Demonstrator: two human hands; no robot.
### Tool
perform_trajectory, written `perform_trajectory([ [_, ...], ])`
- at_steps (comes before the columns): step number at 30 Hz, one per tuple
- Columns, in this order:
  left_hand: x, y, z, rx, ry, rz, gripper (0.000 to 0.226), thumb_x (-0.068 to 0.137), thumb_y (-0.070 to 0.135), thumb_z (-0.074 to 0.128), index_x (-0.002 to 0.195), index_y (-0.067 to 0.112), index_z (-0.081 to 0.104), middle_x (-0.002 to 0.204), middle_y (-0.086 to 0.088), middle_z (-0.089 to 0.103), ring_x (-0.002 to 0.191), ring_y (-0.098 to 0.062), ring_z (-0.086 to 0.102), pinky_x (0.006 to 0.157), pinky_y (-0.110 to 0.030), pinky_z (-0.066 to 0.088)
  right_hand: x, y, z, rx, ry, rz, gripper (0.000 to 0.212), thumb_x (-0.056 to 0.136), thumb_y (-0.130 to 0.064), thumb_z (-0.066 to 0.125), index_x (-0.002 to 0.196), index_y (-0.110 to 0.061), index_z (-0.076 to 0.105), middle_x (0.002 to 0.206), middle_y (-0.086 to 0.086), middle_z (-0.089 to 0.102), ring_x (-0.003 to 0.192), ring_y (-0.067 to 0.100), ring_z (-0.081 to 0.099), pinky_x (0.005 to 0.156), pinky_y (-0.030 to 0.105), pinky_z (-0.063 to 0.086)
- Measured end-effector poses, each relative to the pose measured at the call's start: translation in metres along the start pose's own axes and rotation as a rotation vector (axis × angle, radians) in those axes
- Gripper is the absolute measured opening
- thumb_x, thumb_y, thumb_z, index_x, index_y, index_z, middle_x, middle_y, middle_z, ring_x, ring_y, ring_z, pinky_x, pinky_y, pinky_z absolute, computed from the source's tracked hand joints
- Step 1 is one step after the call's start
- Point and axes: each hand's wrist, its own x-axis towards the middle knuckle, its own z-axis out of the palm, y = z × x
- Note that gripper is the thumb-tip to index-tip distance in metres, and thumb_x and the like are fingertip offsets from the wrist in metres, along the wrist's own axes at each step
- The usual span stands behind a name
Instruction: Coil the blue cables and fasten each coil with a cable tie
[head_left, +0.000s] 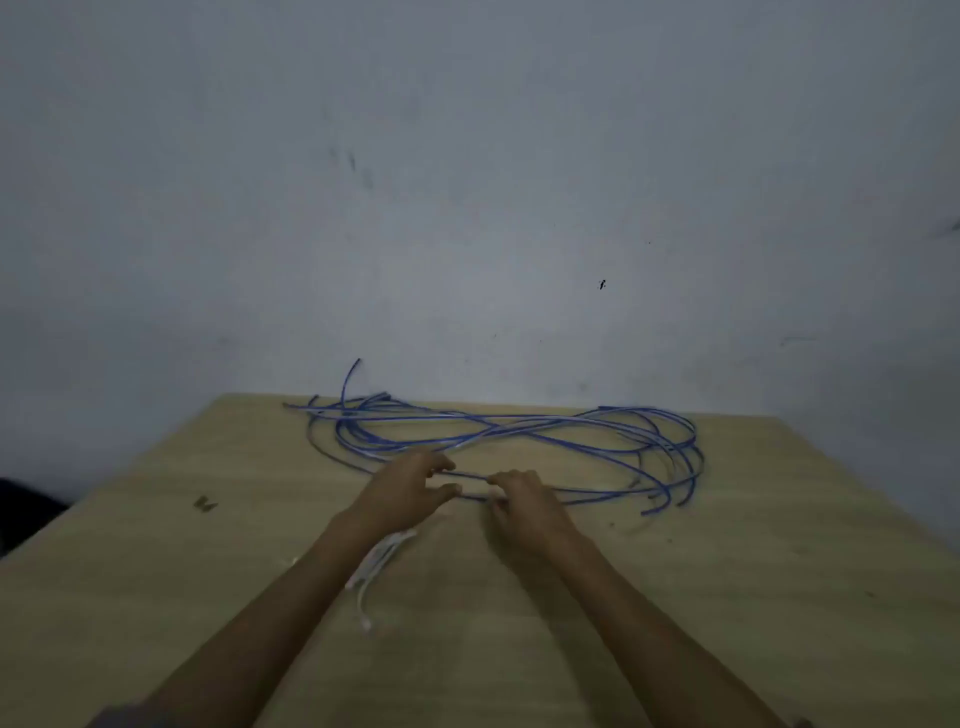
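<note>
Room: dim light; a pale, blue-grey wall (478, 208) with a few dark scuffs and specks fills the upper half of the view.
Desk: a light wooden desk (727, 597) butts against the wall; its grain shows, with a small dark mark (205, 504) near its left edge.
Blue cables (519, 431): a loose, uncoiled tangle lying flat along the far side of the desk, just before the wall, spread from left to right; one end curls up off the desk at the far left, and several ends trail off at the near right.
Cable ties (376, 566): a small bunch of white ties lies on the desk between the two forearms, just beside the left forearm, nearer the person than the cables.
Left hand (410, 488): at the near edge of the tangle, fingers and thumb curled towards a strand of the blue cables that runs across to the other hand; it seems to pinch the strand, though blur leaves the contact unsure.
Right hand (524, 499): just beside the left hand, fingers curled down over the same near strands, gripping them.
Hard to make out: the whole view is soft and dark; how many separate cables make up the tangle cannot be told, nor the count of ties.
Cut off: both forearms run out of the bottom edge; a dark shape (26, 509) at the far left beyond the desk cannot be identified.
</note>
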Motion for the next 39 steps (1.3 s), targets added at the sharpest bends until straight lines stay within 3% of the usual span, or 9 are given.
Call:
perform_trajectory([
  [7,-0.026,0.016,-0.005,0.052,-0.016,-0.003,0.049,0.096,0.045,0.062,0.137,0.020,0.058,0.140,-0.002,0.057,0.132,-0.019,0.047,0.104,-0.031,0.039,-0.020,-0.011,0.021,-0.037,0.026,0.093,0.034,0.103,-0.027,0.044,0.134,-0.020,0.057,0.132,0.007,0.054,0.129,0.027,0.043,0.113,0.049,0.031],
  [13,-0.038,0.010,-0.007,0.067,-0.004,-0.008,0.047,0.098,0.036,0.061,0.141,0.018,0.054,0.144,-0.004,0.053,0.136,-0.021,0.044,0.108,-0.034,0.037,-0.035,-0.019,0.021,-0.032,0.104,0.078,0.022,0.104,-0.023,0.043,0.116,-0.018,0.061,0.120,0.004,0.056,0.116,0.025,0.049,0.102,0.042,0.038],
  [16,-0.039,0.003,-0.004,0.094,0.003,0.004,0.049,0.099,0.032,0.061,0.145,0.019,0.050,0.148,-0.005,0.049,0.139,-0.024,0.041,0.112,-0.036,0.034,-0.039,-0.022,0.014,0.014,0.185,0.076,0.019,0.106,-0.023,0.038,0.110,-0.020,0.056,0.114,0.002,0.057,0.113,0.023,0.052,0.111,0.046,0.030],
  [19,-0.034,0.001,-0.003,0.113,0.013,0.008,0.055,0.100,0.031,0.059,0.151,0.020,0.042,0.153,-0.005,0.044,0.141,-0.027,0.038,0.113,-0.039,0.033,-0.041,-0.025,-0.001,0.058,0.335,0.038,0.019,0.106,-0.029,0.037,0.104,-0.021,0.055,0.104,0.000,0.061,0.103,0.025,0.056,0.103,0.046,0.034],
  [22,-0.024,0.003,-0.006,0.069,0.085,-0.001,0.050,0.101,0.026,0.057,0.149,0.018,0.044,0.149,-0.006,0.048,0.137,-0.029,0.042,0.110,-0.042,0.038,-0.039,-0.028,-0.018,0.080,0.453,-0.028,0.025,0.101,-0.043,0.051,0.105,-0.021,0.062,0.102,-0.002,0.064,0.097,0.022,0.058,0.088,0.042,0.045],
  [25,-0.015,0.008,-0.013,0.062,0.164,-0.009,0.031,0.105,0.021,0.046,0.133,0.015,0.058,0.127,-0.011,0.061,0.117,-0.032,0.053,0.092,-0.044,0.047,-0.039,-0.031,-0.034,0.107,0.488,-0.048,0.028,0.102,-0.043,0.051,0.103,-0.019,0.065,0.099,-0.002,0.066,0.093,0.020,0.060,0.078,0.037,0.045],
  [27,-0.011,0.012,-0.019,0.097,0.195,0.005,0.026,0.107,0.020,0.040,0.119,0.013,0.061,0.112,-0.012,0.065,0.102,-0.032,0.058,0.079,-0.043,0.048,-0.041,-0.033,-0.041,0.112,0.479,-0.043,0.030,0.104,-0.042,0.046,0.101,-0.017,0.063,0.095,-0.002,0.064,0.090,0.020,0.060,0.074,0.036,0.044],
  [31,-0.008,0.021,-0.032,0.013,0.219,0.085,0.024,0.108,0.023,0.036,0.112,0.013,0.057,0.103,-0.009,0.060,0.088,-0.029,0.056,0.075,-0.048,0.048,-0.040,-0.032,-0.048,0.063,0.524,-0.110,0.031,0.106,-0.038,0.044,0.118,-0.015,0.060,0.108,0.002,0.063,0.093,0.022,0.061,0.074,0.033,0.043],
  [39,-0.002,0.029,-0.063,-0.045,0.348,0.167,0.015,0.103,0.012,0.050,0.114,0.012,0.060,0.108,-0.006,0.058,0.102,-0.021,0.051,0.081,-0.038,0.046,-0.029,-0.049,-0.089,0.234,0.726,-0.210,0.025,0.107,-0.029,0.043,0.104,-0.011,0.060,0.090,0.000,0.054,0.072,0.016,0.050,0.062,0.032,0.039],
])
